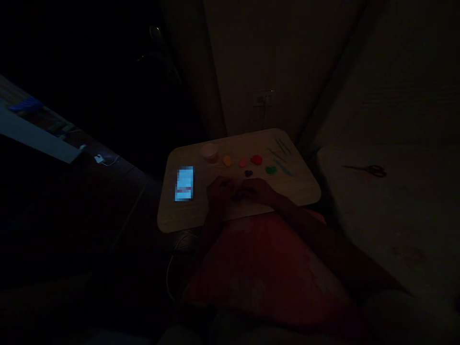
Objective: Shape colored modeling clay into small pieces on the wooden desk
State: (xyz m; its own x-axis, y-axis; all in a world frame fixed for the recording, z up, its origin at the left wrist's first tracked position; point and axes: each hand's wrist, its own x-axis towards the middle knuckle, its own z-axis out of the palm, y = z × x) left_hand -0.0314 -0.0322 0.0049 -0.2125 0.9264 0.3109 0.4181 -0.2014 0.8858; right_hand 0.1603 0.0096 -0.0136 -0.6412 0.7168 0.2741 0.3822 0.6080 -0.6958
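The picture is very dark. My left hand and my right hand are close together over the front part of a small wooden table. Both have curled fingers that meet around a small dark spot; what they hold is too dark to make out. Just beyond the fingers lies a dark purple lump. Farther back are an orange lump, a pink lump, a red lump and a green lump, which look like modelling clay.
A lit phone lies at the table's left, near a pale tub. Several thin sticks and a blue-green tool lie at the right. Scissors rest on a pale surface beyond. A wall socket is behind; a white cable hangs below.
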